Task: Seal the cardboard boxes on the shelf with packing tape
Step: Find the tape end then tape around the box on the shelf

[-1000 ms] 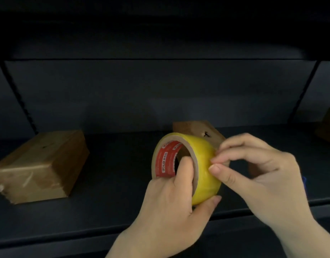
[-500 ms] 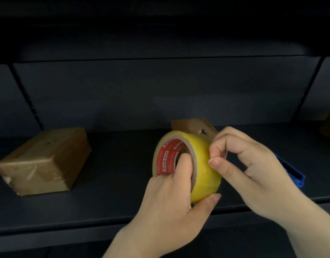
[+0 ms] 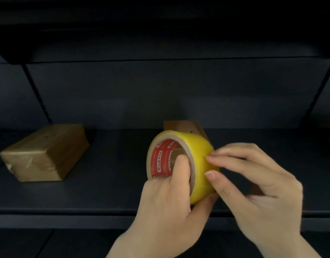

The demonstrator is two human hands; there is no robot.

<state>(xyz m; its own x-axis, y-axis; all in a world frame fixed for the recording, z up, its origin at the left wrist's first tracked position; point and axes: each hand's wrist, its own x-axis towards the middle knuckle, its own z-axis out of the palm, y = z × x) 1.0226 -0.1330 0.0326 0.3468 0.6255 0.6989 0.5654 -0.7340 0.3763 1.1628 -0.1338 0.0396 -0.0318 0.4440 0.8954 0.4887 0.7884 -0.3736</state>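
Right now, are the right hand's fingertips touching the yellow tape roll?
Touching. The head view shows the right hand laying its fingertips on the tape roll, with no gap between them.

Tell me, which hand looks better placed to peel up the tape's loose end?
The right hand, probably. Its fingertips already rest on the yellow tape roll's outer surface, free to pick at it, while the left hand is busy gripping the roll, thumb through its core.
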